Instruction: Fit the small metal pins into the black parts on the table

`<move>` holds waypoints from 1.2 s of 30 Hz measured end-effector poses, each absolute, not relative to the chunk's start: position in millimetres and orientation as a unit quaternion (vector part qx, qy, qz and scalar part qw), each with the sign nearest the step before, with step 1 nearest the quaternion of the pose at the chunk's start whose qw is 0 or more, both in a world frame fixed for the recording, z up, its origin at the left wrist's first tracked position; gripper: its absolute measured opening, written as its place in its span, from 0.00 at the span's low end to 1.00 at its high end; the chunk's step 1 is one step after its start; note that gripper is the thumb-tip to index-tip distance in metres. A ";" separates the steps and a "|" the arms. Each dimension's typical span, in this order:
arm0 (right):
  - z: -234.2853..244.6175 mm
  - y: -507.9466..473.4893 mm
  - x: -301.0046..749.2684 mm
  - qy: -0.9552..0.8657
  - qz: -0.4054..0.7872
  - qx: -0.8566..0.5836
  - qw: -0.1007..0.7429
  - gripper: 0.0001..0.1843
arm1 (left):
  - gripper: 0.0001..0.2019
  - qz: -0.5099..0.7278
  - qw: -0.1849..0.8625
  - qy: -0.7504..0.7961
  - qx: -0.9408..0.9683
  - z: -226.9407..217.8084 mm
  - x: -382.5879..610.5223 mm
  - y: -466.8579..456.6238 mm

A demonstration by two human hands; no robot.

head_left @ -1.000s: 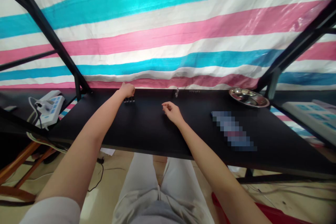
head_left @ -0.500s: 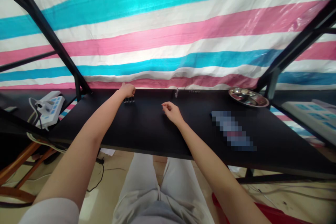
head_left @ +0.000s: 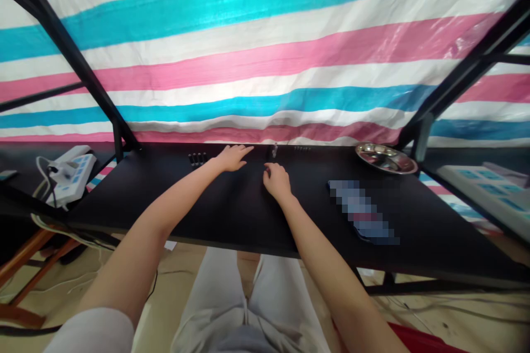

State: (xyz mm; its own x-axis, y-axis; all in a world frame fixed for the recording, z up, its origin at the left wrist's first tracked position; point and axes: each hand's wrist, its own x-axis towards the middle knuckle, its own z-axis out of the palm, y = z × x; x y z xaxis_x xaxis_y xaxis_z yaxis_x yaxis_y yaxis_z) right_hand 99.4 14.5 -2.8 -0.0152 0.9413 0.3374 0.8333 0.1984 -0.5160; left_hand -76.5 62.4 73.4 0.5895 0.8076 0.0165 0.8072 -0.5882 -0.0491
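My left hand point(head_left: 232, 158) is open over the back of the black table point(head_left: 232, 204), its fingers stretched to the right, with nothing seen in it. To its left, several small dark cylinders point(head_left: 197, 159) with pale ends stand in a row. My right hand point(head_left: 278, 181) rests low over the tabletop, fingers loosely curled and thumb a little apart, and no object shows in it. Just beyond it is a small cluster of clear or silvery pieces point(head_left: 275, 150), too small to name. Further right lies a row of tiny metallic-looking pieces point(head_left: 302, 149).
A shiny metal dish point(head_left: 385, 158) sits at the back right. Nearer is a blurred-out bluish oblong item point(head_left: 362, 212). Black frame posts point(head_left: 78, 66) slant up at both sides. Power strips point(head_left: 77, 179) with cables lie at the left. A striped sheet point(head_left: 265, 66) hangs behind.
My left hand has moved right from the dark cylinders, and its closed fingers have spread. My right hand has shifted slightly right, its fingers now more loosely curled.
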 end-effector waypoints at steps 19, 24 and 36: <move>-3.6 17.8 103.9 -0.692 0.050 -0.680 0.239 0.20 | 0.21 -0.159 -0.008 -0.521 -0.838 14.9 -4.7 87.1; -6.3 18.9 105.0 -0.685 0.056 -0.688 0.233 0.20 | 0.10 -0.242 -0.020 -0.549 -0.800 8.6 -1.2 84.3; -9.4 22.3 93.2 -0.671 0.065 -0.707 0.214 0.26 | 0.04 -0.532 -0.249 -0.552 -0.591 13.1 -44.7 45.3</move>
State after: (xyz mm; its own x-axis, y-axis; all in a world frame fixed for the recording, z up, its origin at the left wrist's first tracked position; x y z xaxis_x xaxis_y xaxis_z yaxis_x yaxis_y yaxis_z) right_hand 93.2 22.3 -9.4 0.0921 0.9766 0.1944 0.9206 -0.0091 -0.3904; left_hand -44.7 45.3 13.1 -0.1766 0.9184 0.3542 0.3875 -0.2659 0.8827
